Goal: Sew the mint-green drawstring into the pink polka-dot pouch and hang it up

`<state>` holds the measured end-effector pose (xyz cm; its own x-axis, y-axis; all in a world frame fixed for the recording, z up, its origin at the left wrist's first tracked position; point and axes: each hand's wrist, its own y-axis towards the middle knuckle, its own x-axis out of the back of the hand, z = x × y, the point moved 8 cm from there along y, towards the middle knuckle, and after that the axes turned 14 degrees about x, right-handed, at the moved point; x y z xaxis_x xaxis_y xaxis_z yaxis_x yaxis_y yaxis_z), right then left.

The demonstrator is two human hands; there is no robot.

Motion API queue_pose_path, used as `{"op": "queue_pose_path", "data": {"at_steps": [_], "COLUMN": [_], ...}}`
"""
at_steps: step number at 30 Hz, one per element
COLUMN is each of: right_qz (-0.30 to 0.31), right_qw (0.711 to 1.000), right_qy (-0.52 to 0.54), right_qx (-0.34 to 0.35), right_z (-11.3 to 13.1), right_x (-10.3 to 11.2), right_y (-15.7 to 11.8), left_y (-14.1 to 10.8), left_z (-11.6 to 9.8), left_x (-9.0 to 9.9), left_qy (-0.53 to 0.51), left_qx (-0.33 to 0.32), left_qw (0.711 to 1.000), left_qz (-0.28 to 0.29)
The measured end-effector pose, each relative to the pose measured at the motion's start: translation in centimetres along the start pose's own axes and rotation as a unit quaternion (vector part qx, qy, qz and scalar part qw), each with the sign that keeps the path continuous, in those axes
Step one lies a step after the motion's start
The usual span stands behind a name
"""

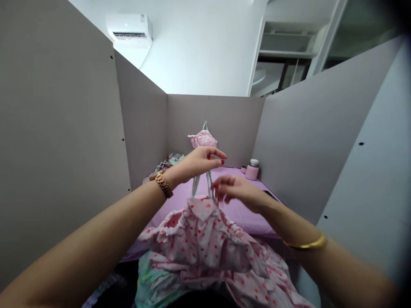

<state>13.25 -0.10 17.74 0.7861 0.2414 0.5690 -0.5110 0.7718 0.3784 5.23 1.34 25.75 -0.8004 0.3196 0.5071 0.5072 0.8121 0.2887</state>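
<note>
A pink garment with red dots (202, 239) hangs in front of me, over a green and yellow cloth (152, 278). Pale straps (210, 186) rise from its top edge. My left hand (205, 161), with a gold watch at the wrist, is raised at the upper part of the straps, thumb and fingers brought together; what they hold is hidden. Lower and to the right, my right hand (233, 188) is at the strap's base beside the garment's top edge. Its fingers are curled and blurred, so their grip is unclear.
A purple-covered table (173, 205) stands between grey panels (144, 115). A small pink dotted item (203, 139) hangs on the back panel. A pink jar (252, 170) stands at the right back, with crumpled cloth (176, 159) at the left back.
</note>
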Motion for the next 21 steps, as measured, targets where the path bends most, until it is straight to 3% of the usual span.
{"op": "queue_pose_path", "data": {"at_steps": [3, 5, 8, 11, 14, 18, 21], "right_qz": [-0.114, -0.105, -0.119, -0.137, -0.157, -0.175, -0.194], "right_qw": [0.988, 0.984, 0.979, 0.973, 0.968, 0.965, 0.964], "right_qy": [0.084, 0.136, 0.167, 0.183, 0.197, 0.196, 0.181], "right_qx": [0.069, 0.056, 0.016, 0.010, 0.016, 0.023, 0.027], "right_z": [2.4, 2.8, 2.5, 3.3, 4.5, 5.1, 4.4], "right_x": [2.4, 2.0, 2.4, 4.3, 6.4, 8.1, 9.4], "right_y": [1.5, 2.9, 5.1, 6.7, 7.7, 8.3, 8.1], "left_y": [0.7, 1.0, 0.8, -0.5, -2.2, -4.9, -6.1], "left_z": [-0.7, -1.5, -1.9, 0.4, 4.7, 9.0, 10.3], "left_x": [-0.5, -0.3, 2.2, 4.8, 3.8, -1.0, -1.3], "left_qy": [-0.001, 0.018, 0.055, 0.064, 0.058, 0.011, -0.017], "left_qx": [-0.004, -0.009, -0.014, 0.031, 0.109, 0.187, 0.214], "left_qw": [1.000, 1.000, 0.995, 0.987, 0.990, 0.970, 0.955], "left_qz": [0.010, -0.001, -0.081, -0.147, -0.066, 0.158, 0.206]}}
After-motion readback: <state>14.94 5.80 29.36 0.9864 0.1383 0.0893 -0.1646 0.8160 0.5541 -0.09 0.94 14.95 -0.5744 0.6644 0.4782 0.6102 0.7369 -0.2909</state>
